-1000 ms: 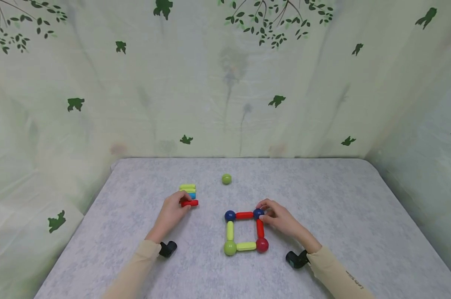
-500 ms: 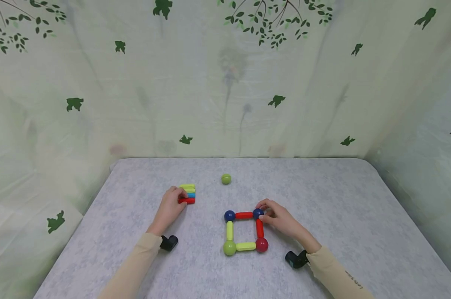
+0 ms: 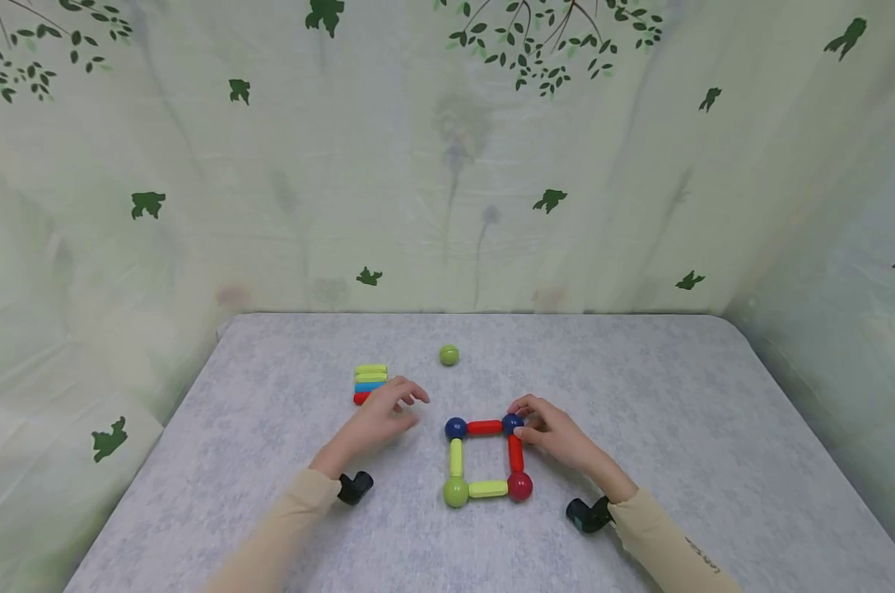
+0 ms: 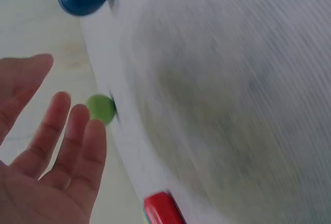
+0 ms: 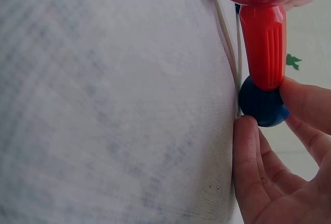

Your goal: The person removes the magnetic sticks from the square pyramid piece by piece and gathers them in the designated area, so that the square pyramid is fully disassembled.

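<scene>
Your tabletop (image 3: pixel 640 387) has a mottled pale grey surface and rounded far corners; a pale backdrop (image 3: pixel 388 165) with leafy branches and dark green shapes rises behind its far edge.

You have eight rods and five balls. Four of the rods lie side by side toward the far left corner: two yellow-green rods (image 3: pixel 371 370), one light blue rod (image 3: pixel 369 387) and one red rod (image 3: pixel 361 399), partly hidden by your left hand (image 3: pixel 376 420). The rest form a square near the tabletop's middle: two dark blue balls (image 3: pixel 456 428) at its far corners, a lime ball (image 3: pixel 456 492) near left, a crimson ball (image 3: pixel 519 486) near right, two red bars (image 3: pixel 485 427) and two yellow-green bars (image 3: pixel 488 489) between them. One loose green ball (image 3: pixel 449 355) sits toward the far edge, midway along.

Your left fingers are relaxed and widely spread, thumb well apart, between row and square. Your right hand (image 3: pixel 557 430) pinches the square's far-right ball, its fingers narrowed to the ball's width.
</scene>
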{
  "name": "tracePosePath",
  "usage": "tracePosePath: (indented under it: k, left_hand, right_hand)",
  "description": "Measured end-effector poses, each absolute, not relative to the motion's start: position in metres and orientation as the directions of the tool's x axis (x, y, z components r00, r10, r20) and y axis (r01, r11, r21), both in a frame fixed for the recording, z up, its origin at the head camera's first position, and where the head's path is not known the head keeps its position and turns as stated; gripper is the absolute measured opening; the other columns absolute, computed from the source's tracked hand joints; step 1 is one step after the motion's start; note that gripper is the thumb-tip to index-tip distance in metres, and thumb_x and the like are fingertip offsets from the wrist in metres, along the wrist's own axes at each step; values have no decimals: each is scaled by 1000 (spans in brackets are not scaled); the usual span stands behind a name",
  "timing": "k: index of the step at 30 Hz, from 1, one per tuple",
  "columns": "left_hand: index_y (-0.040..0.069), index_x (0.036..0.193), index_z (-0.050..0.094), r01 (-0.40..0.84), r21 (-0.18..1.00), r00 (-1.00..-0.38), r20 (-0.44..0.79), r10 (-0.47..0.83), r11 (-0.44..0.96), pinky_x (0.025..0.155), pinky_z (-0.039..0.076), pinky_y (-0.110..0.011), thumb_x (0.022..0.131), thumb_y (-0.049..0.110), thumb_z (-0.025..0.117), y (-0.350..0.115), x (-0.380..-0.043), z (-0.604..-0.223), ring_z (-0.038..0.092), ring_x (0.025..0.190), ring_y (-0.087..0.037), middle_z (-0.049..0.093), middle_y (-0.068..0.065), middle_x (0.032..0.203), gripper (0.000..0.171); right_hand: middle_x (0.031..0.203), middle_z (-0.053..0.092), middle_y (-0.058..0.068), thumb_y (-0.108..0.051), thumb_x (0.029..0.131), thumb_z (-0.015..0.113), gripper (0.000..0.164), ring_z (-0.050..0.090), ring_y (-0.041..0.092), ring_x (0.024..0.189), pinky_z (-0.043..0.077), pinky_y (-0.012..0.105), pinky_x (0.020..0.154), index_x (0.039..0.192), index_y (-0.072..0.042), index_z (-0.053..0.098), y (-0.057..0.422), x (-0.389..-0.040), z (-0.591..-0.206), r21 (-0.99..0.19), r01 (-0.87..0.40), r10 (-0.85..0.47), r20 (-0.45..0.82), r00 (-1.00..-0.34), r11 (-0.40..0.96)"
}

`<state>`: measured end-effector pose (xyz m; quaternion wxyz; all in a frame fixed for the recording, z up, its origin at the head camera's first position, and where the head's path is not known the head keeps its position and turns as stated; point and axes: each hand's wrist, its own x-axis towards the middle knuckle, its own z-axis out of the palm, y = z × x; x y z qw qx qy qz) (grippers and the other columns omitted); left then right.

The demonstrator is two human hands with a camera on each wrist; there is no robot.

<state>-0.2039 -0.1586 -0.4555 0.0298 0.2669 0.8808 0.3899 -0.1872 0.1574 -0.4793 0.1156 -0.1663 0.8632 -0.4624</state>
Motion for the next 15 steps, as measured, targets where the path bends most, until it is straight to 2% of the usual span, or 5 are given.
tracePosePath:
  k: [4,8,15]
  left_hand:
    - [10,113,61,469,721,-770,51,636,510,92,45,-40,86,-5,61,-136,-203,-457,53,109,-25,56,-2,116,31]
    - [14,111,62,527,699,-697,30,716,484,96,42,-36,83,-8,59,-121,-206,-464,51,110,-16,57,3,116,36]
    - [12,109,64,525,687,-709,27,705,502,90,46,-30,86,-8,61,-112,-206,-469,53,97,-13,61,3,109,30]
  right_hand:
    - [113,58,7,-10,93,61,24,56,21,88,49,33,72,117,-12,56,157,-187,-479,-839,-182,-396,-43,-917,513]
    - [113,58,7,-10,93,61,25,56,21,88,49,33,73,117,-12,56,157,-187,-479,-838,-182,-396,-44,-917,515]
    - [115,58,8,-10,93,60,24,56,21,89,49,34,74,117,-13,56,157,-188,-480,-836,-185,-395,-42,-918,517]
